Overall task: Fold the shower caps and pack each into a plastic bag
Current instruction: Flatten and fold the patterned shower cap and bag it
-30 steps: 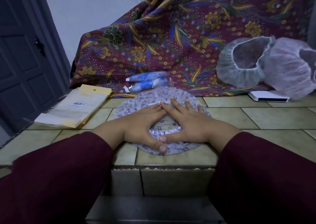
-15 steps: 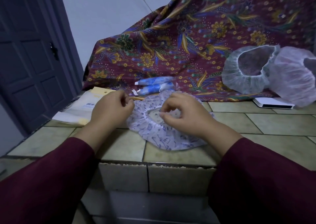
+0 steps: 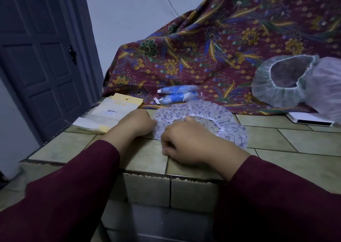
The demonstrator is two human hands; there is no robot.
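Observation:
A white shower cap with a purple print (image 3: 217, 118) lies flat on the tiled counter (image 3: 287, 144). My left hand (image 3: 136, 122) pinches its left edge with curled fingers. My right hand (image 3: 188, 142) grips the near left edge just beside it, covering part of the cap. Two packed caps in clear plastic bags (image 3: 177, 95) lie behind, on the patterned cloth. A stack of empty plastic bags with yellow headers (image 3: 110, 114) sits to the left. Two open translucent shower caps (image 3: 284, 83) rest at the right.
A maroon floral cloth (image 3: 212, 48) drapes over something at the back. A white flat box (image 3: 310, 119) lies under the right caps. The counter's front edge drops off near my wrists. A dark door (image 3: 36, 57) stands at the left.
My hands lifted from pressing the cap flat, then curled onto its rim. Both have since shifted to the cap's left edge, the right hand moving left and nearer.

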